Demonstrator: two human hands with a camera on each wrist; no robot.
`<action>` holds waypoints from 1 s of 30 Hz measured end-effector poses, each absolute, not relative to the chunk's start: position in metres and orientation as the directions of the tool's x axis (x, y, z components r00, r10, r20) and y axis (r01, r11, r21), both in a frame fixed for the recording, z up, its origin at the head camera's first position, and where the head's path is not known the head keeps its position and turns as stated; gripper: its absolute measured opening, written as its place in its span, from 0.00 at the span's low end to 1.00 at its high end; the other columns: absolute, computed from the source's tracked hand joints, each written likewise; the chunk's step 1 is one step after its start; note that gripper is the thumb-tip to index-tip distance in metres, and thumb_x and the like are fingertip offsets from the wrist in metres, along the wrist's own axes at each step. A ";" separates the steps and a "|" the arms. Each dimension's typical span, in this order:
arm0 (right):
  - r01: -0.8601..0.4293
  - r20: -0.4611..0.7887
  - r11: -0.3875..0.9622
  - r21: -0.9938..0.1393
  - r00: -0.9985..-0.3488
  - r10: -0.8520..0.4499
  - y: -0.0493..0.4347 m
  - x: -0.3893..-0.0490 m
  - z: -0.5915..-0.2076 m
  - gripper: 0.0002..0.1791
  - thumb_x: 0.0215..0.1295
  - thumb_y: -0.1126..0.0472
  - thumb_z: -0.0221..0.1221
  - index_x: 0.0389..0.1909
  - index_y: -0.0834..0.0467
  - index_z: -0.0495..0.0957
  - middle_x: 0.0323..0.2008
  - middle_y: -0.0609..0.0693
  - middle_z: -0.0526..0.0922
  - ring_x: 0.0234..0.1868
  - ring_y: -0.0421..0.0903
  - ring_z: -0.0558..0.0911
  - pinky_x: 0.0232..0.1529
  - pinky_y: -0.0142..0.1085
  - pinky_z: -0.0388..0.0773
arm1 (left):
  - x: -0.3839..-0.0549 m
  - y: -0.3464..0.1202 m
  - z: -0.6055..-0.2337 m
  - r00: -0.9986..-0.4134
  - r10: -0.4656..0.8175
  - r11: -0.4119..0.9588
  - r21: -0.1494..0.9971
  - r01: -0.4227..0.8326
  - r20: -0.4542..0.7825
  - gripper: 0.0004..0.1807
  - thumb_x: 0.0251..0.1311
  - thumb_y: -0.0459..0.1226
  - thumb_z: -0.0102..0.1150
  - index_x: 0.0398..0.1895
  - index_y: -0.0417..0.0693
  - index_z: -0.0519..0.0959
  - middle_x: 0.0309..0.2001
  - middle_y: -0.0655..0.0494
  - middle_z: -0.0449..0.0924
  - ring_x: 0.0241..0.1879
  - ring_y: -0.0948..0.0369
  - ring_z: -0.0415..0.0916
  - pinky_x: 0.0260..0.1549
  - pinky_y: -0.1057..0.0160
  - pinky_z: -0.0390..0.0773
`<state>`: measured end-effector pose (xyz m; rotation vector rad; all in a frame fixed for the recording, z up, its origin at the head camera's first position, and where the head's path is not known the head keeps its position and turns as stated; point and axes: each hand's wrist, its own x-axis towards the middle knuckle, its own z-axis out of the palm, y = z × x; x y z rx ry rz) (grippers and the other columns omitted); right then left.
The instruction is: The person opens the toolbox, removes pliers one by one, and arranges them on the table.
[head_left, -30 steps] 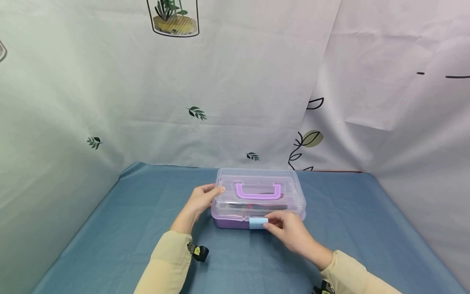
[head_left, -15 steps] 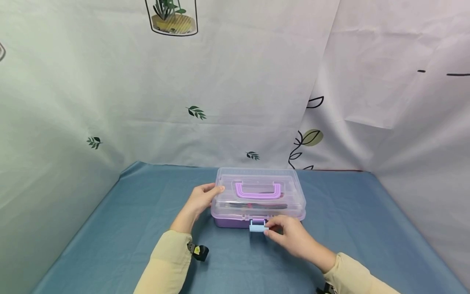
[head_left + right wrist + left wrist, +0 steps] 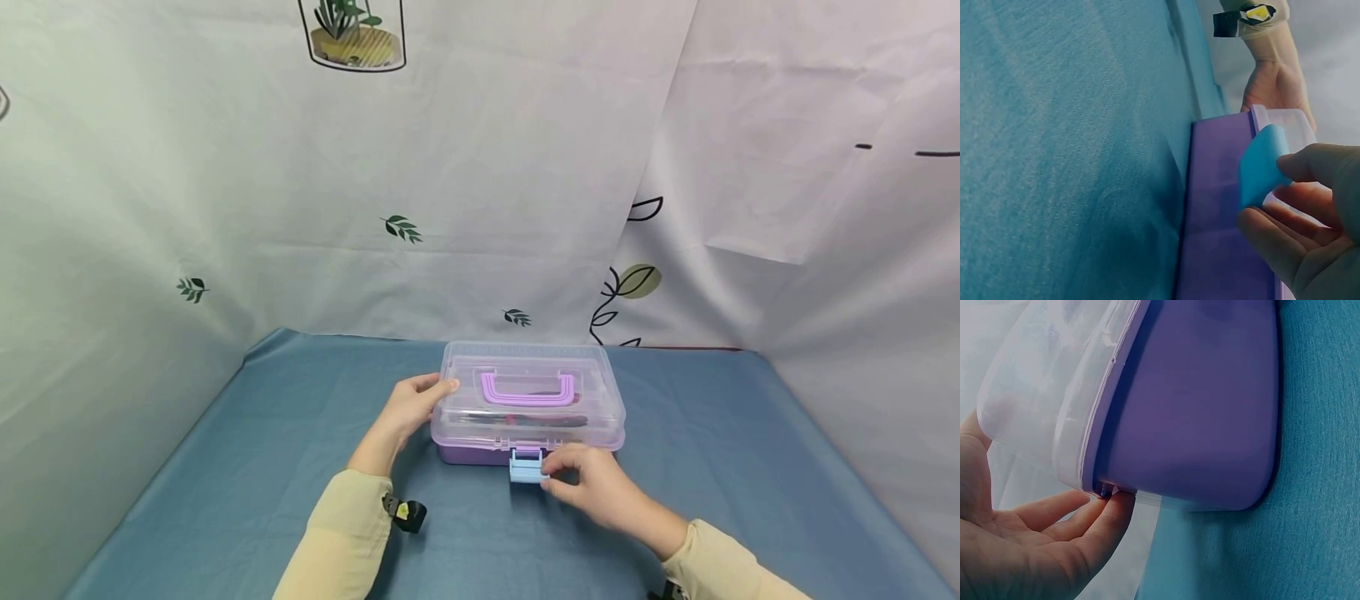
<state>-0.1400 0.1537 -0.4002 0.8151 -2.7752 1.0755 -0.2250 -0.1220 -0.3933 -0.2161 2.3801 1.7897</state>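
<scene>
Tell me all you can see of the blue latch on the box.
The blue latch is a small, smooth, plastic-looking flap, its top open between two thin side arms. It sits midway along the front edge of the clear lid, tilted out from the front wall of the purple box rather than flat against it. The right hand pinches its right end.

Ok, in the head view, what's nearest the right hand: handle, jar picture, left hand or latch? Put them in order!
1. Latch, at the box's front, pinched by the right hand.
2. Handle, on top of the lid.
3. Left hand, at the box's left end.
4. Jar picture, high on the backdrop.
</scene>
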 end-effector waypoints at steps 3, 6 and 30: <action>-0.525 0.270 0.607 -0.596 -0.843 -0.465 0.154 -0.140 -0.403 0.03 0.54 0.61 0.66 0.31 0.56 0.85 0.35 0.45 0.85 0.40 0.42 0.82 0.41 0.34 0.82 | -0.225 -0.122 -0.393 -0.977 -0.021 0.277 0.938 -0.209 -0.211 0.42 0.56 0.54 0.61 0.68 0.40 0.63 0.66 0.40 0.65 0.63 0.46 0.67 0.57 0.47 0.75; -0.520 0.262 0.605 -0.603 -0.845 -0.466 0.154 -0.141 -0.405 0.07 0.53 0.61 0.67 0.33 0.58 0.84 0.36 0.46 0.85 0.39 0.40 0.82 0.40 0.33 0.82 | -0.225 -0.122 -0.393 -0.976 -0.024 0.273 0.938 -0.213 -0.215 0.42 0.55 0.54 0.61 0.67 0.40 0.63 0.66 0.40 0.65 0.63 0.46 0.67 0.58 0.47 0.75; -0.438 0.179 0.637 -0.635 -0.885 -0.429 0.152 -0.140 -0.416 0.15 0.55 0.56 0.66 0.40 0.60 0.84 0.39 0.49 0.86 0.43 0.40 0.82 0.41 0.35 0.83 | -0.225 -0.122 -0.392 -0.975 -0.019 0.276 0.936 -0.218 -0.222 0.43 0.54 0.56 0.62 0.67 0.40 0.63 0.66 0.40 0.65 0.62 0.47 0.68 0.57 0.48 0.75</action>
